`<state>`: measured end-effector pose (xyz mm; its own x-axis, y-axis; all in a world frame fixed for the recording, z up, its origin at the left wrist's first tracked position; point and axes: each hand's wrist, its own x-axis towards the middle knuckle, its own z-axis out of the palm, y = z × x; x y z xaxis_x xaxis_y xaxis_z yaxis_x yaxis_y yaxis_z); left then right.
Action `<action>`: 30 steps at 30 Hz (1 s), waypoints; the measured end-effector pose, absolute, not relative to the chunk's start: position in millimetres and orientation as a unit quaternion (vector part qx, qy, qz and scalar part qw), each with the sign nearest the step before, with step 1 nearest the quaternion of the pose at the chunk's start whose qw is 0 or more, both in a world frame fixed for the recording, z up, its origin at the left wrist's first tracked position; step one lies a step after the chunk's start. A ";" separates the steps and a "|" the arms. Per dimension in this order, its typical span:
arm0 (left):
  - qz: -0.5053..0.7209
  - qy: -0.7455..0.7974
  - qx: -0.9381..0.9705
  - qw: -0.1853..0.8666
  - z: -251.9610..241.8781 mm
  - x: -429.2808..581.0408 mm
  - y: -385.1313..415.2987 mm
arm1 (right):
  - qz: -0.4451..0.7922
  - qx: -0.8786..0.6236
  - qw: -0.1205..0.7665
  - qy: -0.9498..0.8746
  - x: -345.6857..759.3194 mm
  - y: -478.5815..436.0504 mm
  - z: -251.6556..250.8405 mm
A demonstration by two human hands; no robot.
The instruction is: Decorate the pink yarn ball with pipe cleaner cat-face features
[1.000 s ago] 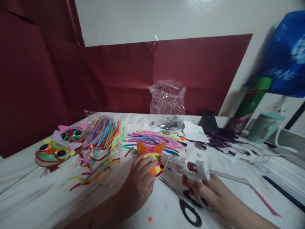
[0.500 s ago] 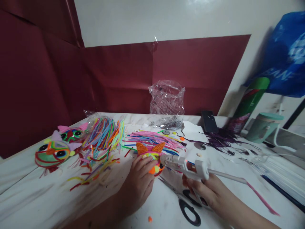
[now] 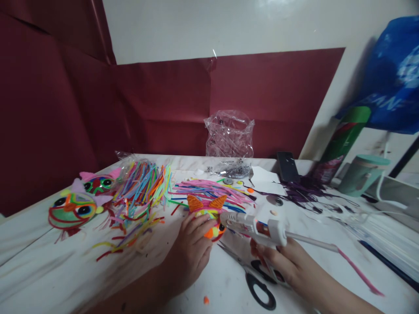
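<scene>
Orange ears top the round stripy toy [image 3: 209,214]. Fingers of the left hand [image 3: 193,250] curl around it. The right hand [image 3: 284,261] fingers wrap a white glue gun [image 3: 258,229], tip touching the toy.

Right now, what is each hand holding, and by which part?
The left hand holds the orange-eared craft figure around its near side. The right hand holds the white glue gun by its handle, nozzle at the figure.

Head camera, looking forward-down, close over table [image 3: 49,270].
</scene>
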<state>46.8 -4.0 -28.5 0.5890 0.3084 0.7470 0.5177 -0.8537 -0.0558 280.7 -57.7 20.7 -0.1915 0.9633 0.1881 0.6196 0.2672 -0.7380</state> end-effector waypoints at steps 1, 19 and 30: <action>-0.388 -0.235 -0.881 0.136 -28.6 46.8 -3.9 | 0.265 -0.547 0.323 -0.725 281.0 -57.8 20.2; -0.384 -0.233 -0.883 0.134 -27.4 46.4 -3.7 | 0.318 -0.564 0.348 -0.678 279.5 -59.1 20.4; -0.395 -0.230 -0.880 0.126 -28.1 44.8 -2.1 | 0.384 -0.549 0.368 -0.644 277.0 -64.4 27.2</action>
<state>44.8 -2.1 -28.1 0.5818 0.3049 0.7540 0.5038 -0.8629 -0.0398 277.0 -64.4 27.2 -0.1256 0.9907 0.0520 0.4246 0.1011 -0.8997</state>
